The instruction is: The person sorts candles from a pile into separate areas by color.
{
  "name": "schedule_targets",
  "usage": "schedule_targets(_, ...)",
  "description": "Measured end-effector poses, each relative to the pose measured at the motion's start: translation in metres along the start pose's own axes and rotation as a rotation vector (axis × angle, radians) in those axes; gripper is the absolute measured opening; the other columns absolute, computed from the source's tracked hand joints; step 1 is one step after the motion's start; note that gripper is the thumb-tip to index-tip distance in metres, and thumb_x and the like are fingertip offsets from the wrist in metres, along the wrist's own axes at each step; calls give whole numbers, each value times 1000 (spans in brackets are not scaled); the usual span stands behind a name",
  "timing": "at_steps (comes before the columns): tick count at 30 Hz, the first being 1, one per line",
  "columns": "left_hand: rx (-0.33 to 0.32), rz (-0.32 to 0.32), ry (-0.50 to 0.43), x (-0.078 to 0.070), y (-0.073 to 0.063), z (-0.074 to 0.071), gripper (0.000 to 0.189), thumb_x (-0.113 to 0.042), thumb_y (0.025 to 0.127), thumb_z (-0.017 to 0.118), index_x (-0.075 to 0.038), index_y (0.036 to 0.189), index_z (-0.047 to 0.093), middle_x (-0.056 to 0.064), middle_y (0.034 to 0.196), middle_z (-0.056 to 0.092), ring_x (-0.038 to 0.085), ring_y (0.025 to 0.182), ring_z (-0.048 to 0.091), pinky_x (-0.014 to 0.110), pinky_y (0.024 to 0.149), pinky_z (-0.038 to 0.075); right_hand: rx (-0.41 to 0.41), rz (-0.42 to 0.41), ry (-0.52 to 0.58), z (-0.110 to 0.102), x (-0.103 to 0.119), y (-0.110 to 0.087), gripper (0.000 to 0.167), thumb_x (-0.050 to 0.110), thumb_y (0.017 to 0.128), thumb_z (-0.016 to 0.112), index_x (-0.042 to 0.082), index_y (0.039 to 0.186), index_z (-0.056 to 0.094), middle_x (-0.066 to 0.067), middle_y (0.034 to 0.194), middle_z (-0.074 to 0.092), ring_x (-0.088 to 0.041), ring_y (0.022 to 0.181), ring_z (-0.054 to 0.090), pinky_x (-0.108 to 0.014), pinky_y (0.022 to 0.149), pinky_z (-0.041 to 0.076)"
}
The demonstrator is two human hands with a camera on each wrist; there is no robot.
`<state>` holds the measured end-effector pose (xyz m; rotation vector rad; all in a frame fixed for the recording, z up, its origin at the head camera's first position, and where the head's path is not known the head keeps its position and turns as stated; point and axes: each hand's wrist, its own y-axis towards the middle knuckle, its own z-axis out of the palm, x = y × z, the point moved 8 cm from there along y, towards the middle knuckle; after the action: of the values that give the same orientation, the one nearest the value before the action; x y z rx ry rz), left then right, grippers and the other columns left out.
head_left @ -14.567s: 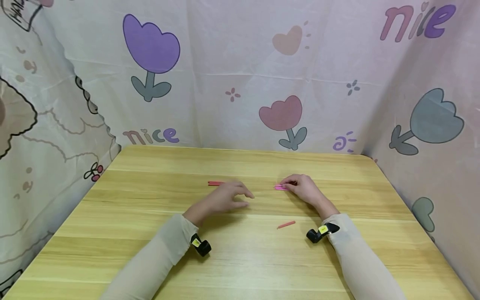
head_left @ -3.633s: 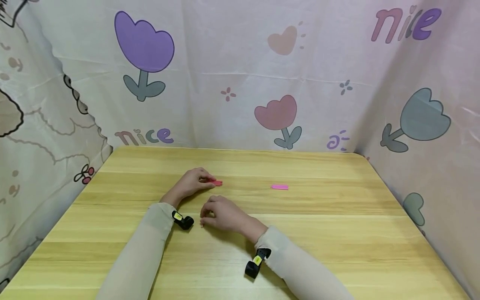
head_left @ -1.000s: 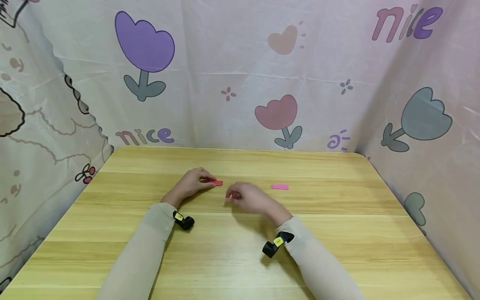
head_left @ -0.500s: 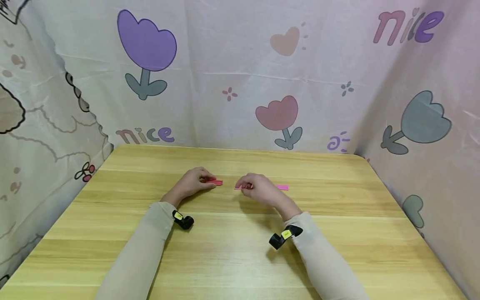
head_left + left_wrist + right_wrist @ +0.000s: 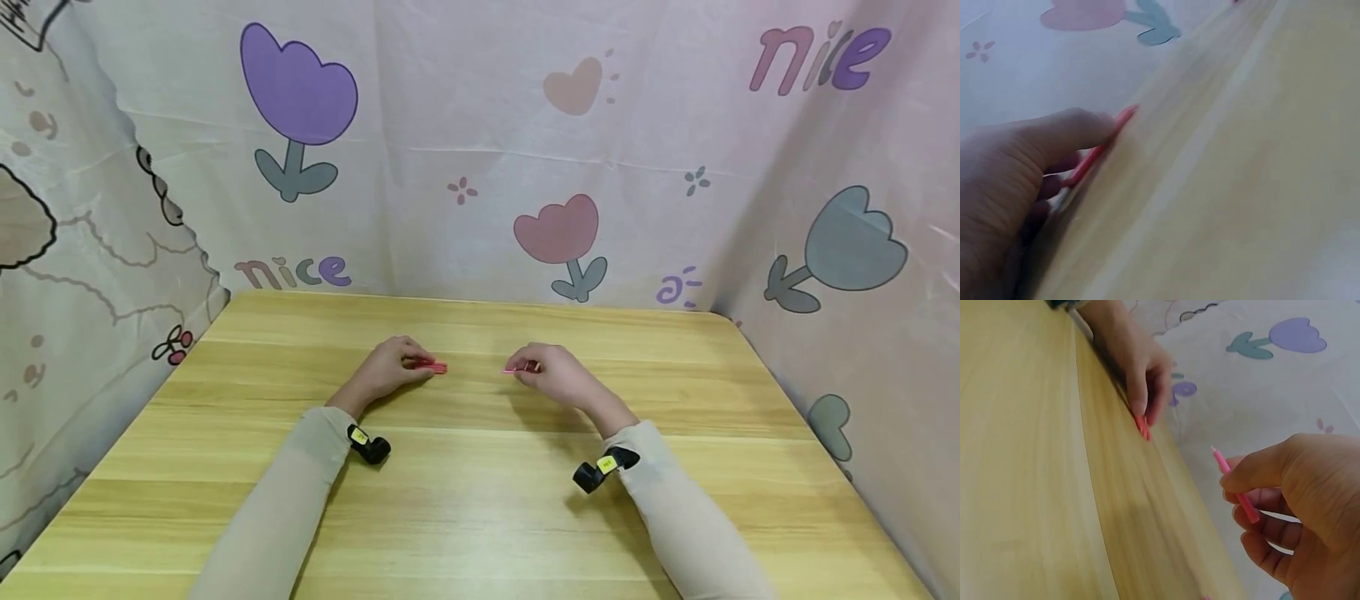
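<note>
At the far middle of the table, my left hand (image 5: 386, 368) pinches a small bundle of red candles (image 5: 440, 367) lying on the wood, their right ends poking past the fingertips. The left wrist view shows thumb and fingers along the red candles (image 5: 1092, 159). To the right, my right hand (image 5: 561, 375) holds a single thin pink candle (image 5: 1235, 484) between thumb and fingers, above the table, its pale wick end pointing toward the left hand. In the head view the row of pink candles is hidden behind the right hand; a sliver of pink (image 5: 1206, 597) shows at the right wrist view's bottom edge.
The light wood table (image 5: 465, 517) runs back to a printed cloth (image 5: 435, 100) with flowers, which also hangs at both sides. A small black camera is strapped to each sleeve, left camera (image 5: 372, 450) and right camera (image 5: 592, 477).
Since the earlier frames, my right hand has moved right and away from me with the pink candle, now covering the pink row. My left hand stays on the red candles.
</note>
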<state>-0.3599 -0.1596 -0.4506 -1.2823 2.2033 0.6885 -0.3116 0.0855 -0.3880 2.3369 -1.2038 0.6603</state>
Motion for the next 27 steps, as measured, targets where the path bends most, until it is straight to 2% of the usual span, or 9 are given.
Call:
schedule_targets(6,-46,18,14,-6,-3,-5,36,-34,85,78,-13,114,74,6,113,63,27,107,53,49,94,40,-52,31,0,-14,-17,-6,13,6,93,66,11,101,74,5,89,65,-14,80,58,-32,73,50)
schedule_targets(10,-19,4,11,-5,-4,-2,41,-38,85,76,-13,118,72,8,118,62,29,111,52,51,96,39,-47,49,-9,-18,-25,-8,12,7,93,66,11,102,74,3,89,66,-14,80,58,-32,73,50)
schedule_targets(14,18,14,45,-7,-4,-2,46,-40,86,75,-12,122,70,9,122,61,30,114,50,51,98,38,-37,84,16,-20,-34,-10,12,8,94,66,9,103,73,-1,91,67,-15,79,60,-31,70,52)
schedule_targets(19,46,40,106,-14,-6,-5,48,-40,87,74,-11,125,67,10,124,60,30,115,49,50,99,39,-70,83,-9,-27,-47,-11,11,8,93,66,6,101,73,-2,91,67,-16,81,62,-32,72,52)
schedule_targets(24,57,62,176,-22,-11,-8,46,-39,90,71,-12,127,66,10,125,59,32,118,48,50,101,38,-75,93,-35,-29,-58,-13,10,8,93,66,7,100,74,-1,92,67,-17,85,60,-35,77,49)
schedule_targets(27,40,70,198,-26,-15,-12,45,-39,91,70,-12,127,66,11,126,58,33,121,46,52,103,37,-62,111,-36,-28,-64,-16,11,8,94,65,8,101,74,-1,94,68,-18,86,60,-36,78,49)
